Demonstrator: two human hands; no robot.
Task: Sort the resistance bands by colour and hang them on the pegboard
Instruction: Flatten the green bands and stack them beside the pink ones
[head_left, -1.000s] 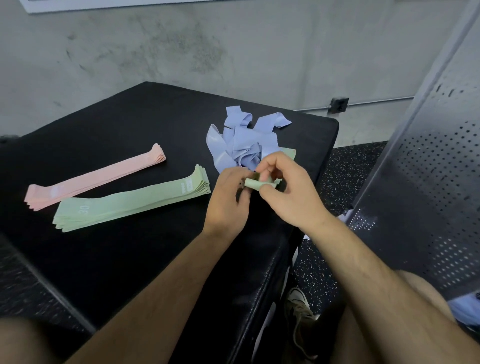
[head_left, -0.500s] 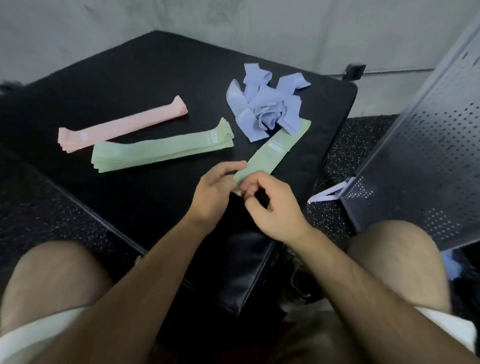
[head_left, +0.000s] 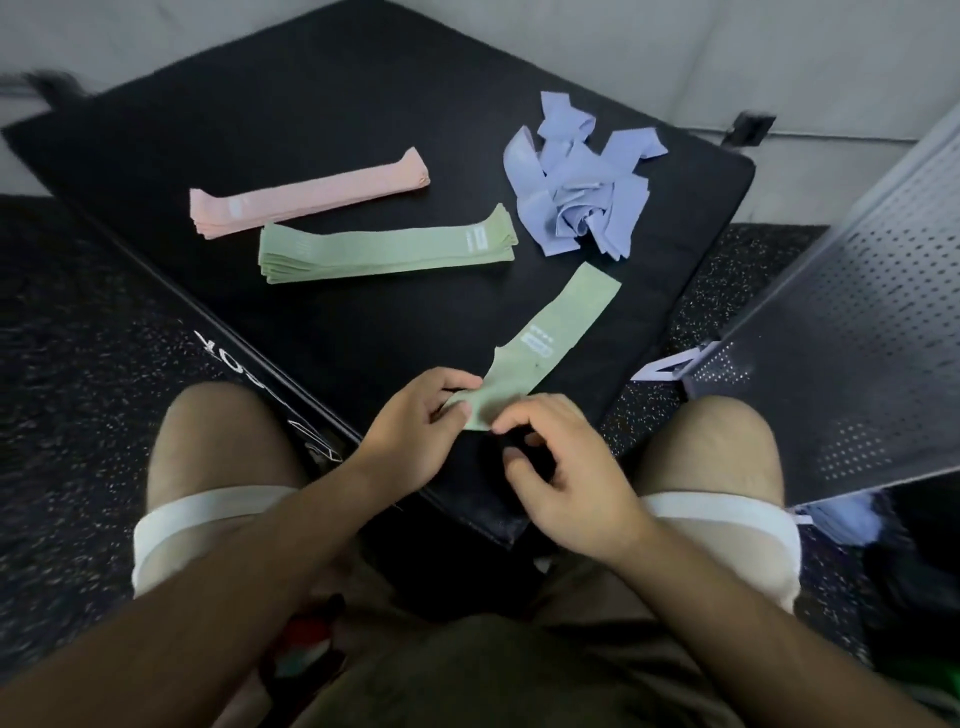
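A single green band (head_left: 563, 319) lies stretched flat on the black padded platform (head_left: 322, 98), running from the right side towards me. My left hand (head_left: 415, 421) pinches its near end between thumb and fingers. My right hand (head_left: 566, 467) hovers beside that end with loosely curled fingers; its index fingertip touches the band's corner and its thumb is apart from it. Further back lie a neat stack of green bands (head_left: 384, 249), a neat stack of pink bands (head_left: 306, 195) and a tangled heap of blue bands (head_left: 576, 192). The perforated pegboard (head_left: 857, 322) leans at the right.
I sit with my knees on both sides of the platform's near corner. Speckled black rubber floor (head_left: 78, 364) surrounds it. A concrete wall runs behind. A white foot of the pegboard (head_left: 662, 366) rests on the floor by the platform's right edge.
The green band has been pulled out of the blue heap and laid out straight towards me. My view has tilted down. My right hand has eased its grip on the band's end.
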